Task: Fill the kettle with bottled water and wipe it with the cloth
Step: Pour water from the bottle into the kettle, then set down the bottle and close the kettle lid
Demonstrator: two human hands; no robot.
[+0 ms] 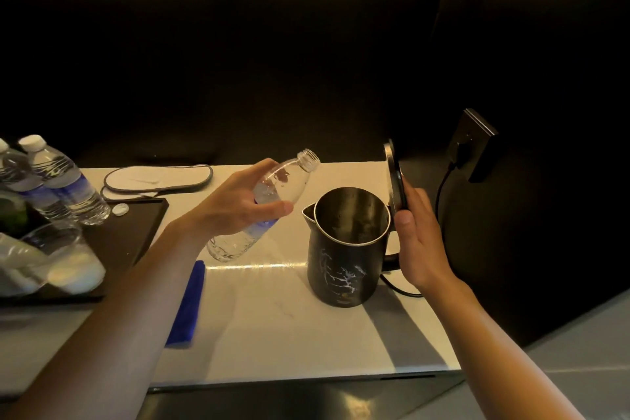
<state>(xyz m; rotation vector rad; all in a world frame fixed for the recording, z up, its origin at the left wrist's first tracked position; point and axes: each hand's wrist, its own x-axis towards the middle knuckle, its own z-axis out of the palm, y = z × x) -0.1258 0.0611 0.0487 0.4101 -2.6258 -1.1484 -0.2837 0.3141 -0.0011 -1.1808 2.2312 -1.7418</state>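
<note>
A black kettle [342, 266] with white marbling stands on the white counter [272, 327], its mouth uncovered. My right hand [421, 242] holds the kettle's lid [395, 181] upright beside the rim. My left hand [238, 203] grips an uncapped clear water bottle [289, 177], tilted with its neck pointing up and right, just left of the kettle and above the counter. The bottle looks nearly empty. A folded blue cloth [189, 307] lies on the counter under my left forearm.
A dark tray [136, 225] at left carries two capped water bottles [64, 181], upturned glasses [64, 259] and a loose white cap [120, 209]. White slippers [156, 177] lie behind it. The kettle's cord [443, 181] runs to a wall socket [474, 143] at right.
</note>
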